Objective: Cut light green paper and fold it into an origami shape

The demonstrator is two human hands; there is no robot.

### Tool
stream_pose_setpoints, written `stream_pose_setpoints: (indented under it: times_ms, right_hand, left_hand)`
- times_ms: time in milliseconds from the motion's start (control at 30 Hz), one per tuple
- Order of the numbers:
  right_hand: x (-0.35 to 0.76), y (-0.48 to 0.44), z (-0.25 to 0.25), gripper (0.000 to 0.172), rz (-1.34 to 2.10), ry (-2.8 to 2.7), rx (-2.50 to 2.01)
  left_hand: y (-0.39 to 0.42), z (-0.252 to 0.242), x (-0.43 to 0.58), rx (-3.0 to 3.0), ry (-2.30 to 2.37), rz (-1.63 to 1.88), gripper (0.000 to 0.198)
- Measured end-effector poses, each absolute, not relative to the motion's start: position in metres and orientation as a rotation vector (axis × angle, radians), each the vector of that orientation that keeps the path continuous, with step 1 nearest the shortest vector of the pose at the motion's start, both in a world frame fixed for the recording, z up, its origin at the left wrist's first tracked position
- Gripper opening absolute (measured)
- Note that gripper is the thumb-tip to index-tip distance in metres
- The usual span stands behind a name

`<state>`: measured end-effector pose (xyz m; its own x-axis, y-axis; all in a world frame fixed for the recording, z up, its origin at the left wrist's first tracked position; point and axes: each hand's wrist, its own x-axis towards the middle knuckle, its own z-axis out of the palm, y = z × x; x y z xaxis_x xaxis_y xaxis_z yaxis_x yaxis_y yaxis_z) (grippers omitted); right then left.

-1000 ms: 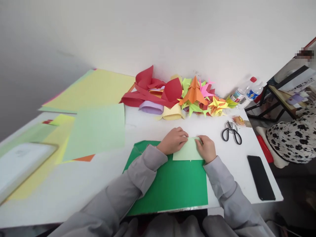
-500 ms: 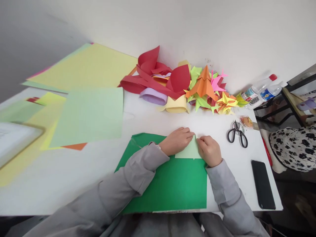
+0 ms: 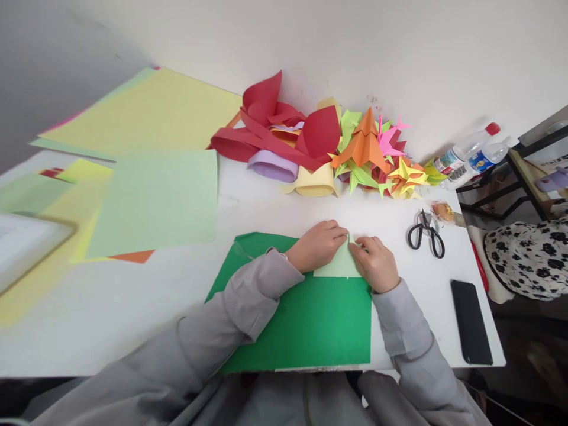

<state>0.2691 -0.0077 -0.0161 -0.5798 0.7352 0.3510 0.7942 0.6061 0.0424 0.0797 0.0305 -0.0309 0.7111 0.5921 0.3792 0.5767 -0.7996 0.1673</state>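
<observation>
A small pale green sheet of paper [image 3: 336, 267] lies on a larger dark green sheet [image 3: 310, 322] in front of me. A narrow fold stands up near the small sheet's far edge, between my hands. My left hand [image 3: 317, 245] rests on its left part, thumb and fingers pinched together at the fold. On the right side, my right hand [image 3: 376, 264] has curled fingers, with the thumb and index fingertip at the paper by the fold. My hands cover both side edges of the small sheet.
Black-handled scissors [image 3: 426, 234] and a black phone [image 3: 471, 322] lie to the right. Behind stand red paper shapes [image 3: 261, 133], folded paper stars and planes [image 3: 366, 145], and plastic bottles [image 3: 470, 154]. Large pale green [image 3: 155, 201] and yellow sheets [image 3: 155, 112] cover the left side.
My right hand's fingers have loosened slightly and shifted a little at the fold. The left hand keeps its place on the paper. The whole view has moved slightly.
</observation>
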Motion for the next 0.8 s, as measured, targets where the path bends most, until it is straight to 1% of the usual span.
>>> stream_pose_setpoints:
  times_ms: [167,333,433,567,667,733,800]
  right_hand:
    - [0.267,-0.008,-0.020,0.020,0.018,-2.384,-1.274]
    - [0.267,-0.004,-0.029,0.014,0.350,-2.058,-1.376]
    - [0.266,-0.003,-0.030,0.020,0.412,-1.982,-1.480]
    - [0.266,-0.003,-0.026,0.015,0.502,-1.957,-1.498]
    - [0.266,-0.003,-0.020,0.015,0.766,-1.787,-1.455]
    - [0.265,-0.004,-0.015,0.020,0.987,-1.590,-1.404]
    - [0.262,-0.006,-0.010,0.026,1.133,-1.419,-1.351]
  left_hand:
    - [0.033,-0.032,0.080,2.775,0.991,0.732,0.026]
    - [0.035,-0.033,0.079,2.653,0.953,0.778,0.026]
    - [0.037,-0.035,0.078,2.540,0.938,0.818,0.025]
    - [0.039,-0.036,0.078,2.273,0.937,0.939,0.027]
    - [0.039,-0.031,0.078,1.959,0.931,1.000,0.030]
    - [0.038,-0.025,0.078,1.766,0.931,0.968,0.033]
    - [0.036,-0.018,0.078,1.596,0.955,0.925,0.036]
